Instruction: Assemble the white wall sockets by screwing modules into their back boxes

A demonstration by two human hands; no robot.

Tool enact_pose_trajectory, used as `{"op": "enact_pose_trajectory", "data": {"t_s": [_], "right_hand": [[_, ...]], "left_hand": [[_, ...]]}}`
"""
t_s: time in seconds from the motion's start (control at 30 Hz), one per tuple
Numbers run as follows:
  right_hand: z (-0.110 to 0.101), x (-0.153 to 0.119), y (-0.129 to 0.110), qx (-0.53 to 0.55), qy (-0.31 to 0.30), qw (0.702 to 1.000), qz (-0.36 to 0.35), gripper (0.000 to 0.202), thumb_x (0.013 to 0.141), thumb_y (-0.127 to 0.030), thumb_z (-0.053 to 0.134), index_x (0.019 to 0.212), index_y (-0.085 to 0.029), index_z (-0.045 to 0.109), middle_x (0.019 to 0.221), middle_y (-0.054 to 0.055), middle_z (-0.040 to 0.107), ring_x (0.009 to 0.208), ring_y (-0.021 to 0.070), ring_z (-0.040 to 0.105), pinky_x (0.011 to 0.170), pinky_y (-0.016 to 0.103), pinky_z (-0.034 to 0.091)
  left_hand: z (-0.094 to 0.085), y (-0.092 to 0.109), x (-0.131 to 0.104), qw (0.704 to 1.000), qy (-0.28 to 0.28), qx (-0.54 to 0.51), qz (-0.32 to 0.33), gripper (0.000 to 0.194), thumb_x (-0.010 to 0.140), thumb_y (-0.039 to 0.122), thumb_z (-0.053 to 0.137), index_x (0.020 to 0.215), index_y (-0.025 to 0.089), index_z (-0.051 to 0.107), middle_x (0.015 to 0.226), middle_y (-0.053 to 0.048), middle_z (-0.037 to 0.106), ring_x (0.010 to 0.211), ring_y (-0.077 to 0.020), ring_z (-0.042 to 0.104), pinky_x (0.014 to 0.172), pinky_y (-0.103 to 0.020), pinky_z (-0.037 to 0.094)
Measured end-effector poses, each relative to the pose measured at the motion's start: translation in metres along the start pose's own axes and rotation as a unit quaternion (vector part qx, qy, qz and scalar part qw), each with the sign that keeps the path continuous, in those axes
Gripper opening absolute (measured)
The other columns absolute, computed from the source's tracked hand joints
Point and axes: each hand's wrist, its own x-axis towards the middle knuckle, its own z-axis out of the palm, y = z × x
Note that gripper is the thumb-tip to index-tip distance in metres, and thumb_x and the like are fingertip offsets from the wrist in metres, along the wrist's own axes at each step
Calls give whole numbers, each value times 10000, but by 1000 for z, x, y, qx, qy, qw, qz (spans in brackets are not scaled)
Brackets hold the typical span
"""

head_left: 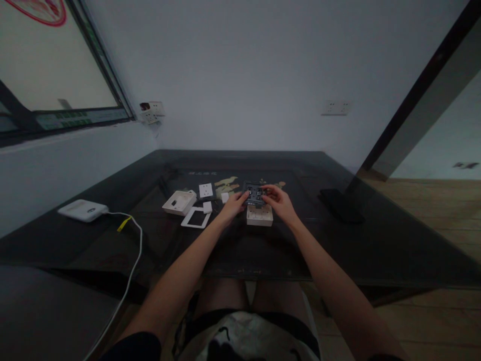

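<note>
A dark square module [254, 193] is held between both hands over the middle of the dark table. My left hand [236, 202] grips its left edge, thumb on top. My right hand [278, 199] has its fingers and thumb on the right side of the module. Just below it, a white open box [259, 216] rests on the table. To the left lie a second white box [179, 202], a white square frame [196, 217], a socket panel [206, 191] and small white pieces [207, 207].
A white device [83, 210] with a white cable [140, 240] and yellow tag lies at the left of the dark table [285, 255]. A black object [340, 205] lies at the right. Wall sockets [336, 107] are on the wall behind.
</note>
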Motion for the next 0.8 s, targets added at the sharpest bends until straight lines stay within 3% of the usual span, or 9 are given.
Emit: {"op": "enact_pose_trajectory", "data": {"t_s": [0.23,0.37,0.5,0.6,0.73,0.8], "right_hand": [[1,2,6,-63,50,997,-23,150,732,-338,664,782,-197,649,789,25,599,745,174,567,715,337,488],[3,-1,0,-129,105,984,-72,140,741,-351,669,768,-214,677,965,63,549,926,214,558,711,348,522],[6,-6,-9,-204,135,959,-144,79,782,-312,651,794,-245,689,1048,64,518,1023,232,533,892,442,479],[7,-9,-11,-261,151,935,-187,78,809,-286,628,813,-255,700,1096,74,516,1096,257,492,938,475,437],[11,-13,-12,-300,131,920,-216,117,829,-283,604,850,-290,719,1116,69,535,1100,269,469,931,491,425],[15,-14,-13,-323,93,914,-229,135,835,-279,596,860,-308,725,1105,61,559,1085,270,470,943,504,410]], "left_hand": [[0,-1,0,999,2,34,4,352,761,480,630,712,139,558,560,46,461,442,-40,371,434,-172,242],[1,-3,-1,1000,6,29,-4,340,773,476,628,837,144,598,647,26,525,481,-46,430,459,-168,274],[4,-2,-3,1000,-14,-13,-18,377,785,516,606,898,158,581,602,45,499,442,-40,402,455,-168,269],[6,0,-5,999,-22,-31,-21,378,772,501,634,921,160,569,581,58,484,420,-31,387,448,-165,267],[9,2,-7,997,-40,-66,-26,339,786,461,640,894,154,545,559,53,506,391,-32,390,409,-158,245],[9,2,-8,991,-58,-110,-44,302,819,438,609,894,154,539,586,31,554,410,-47,449,413,-156,301]]}}
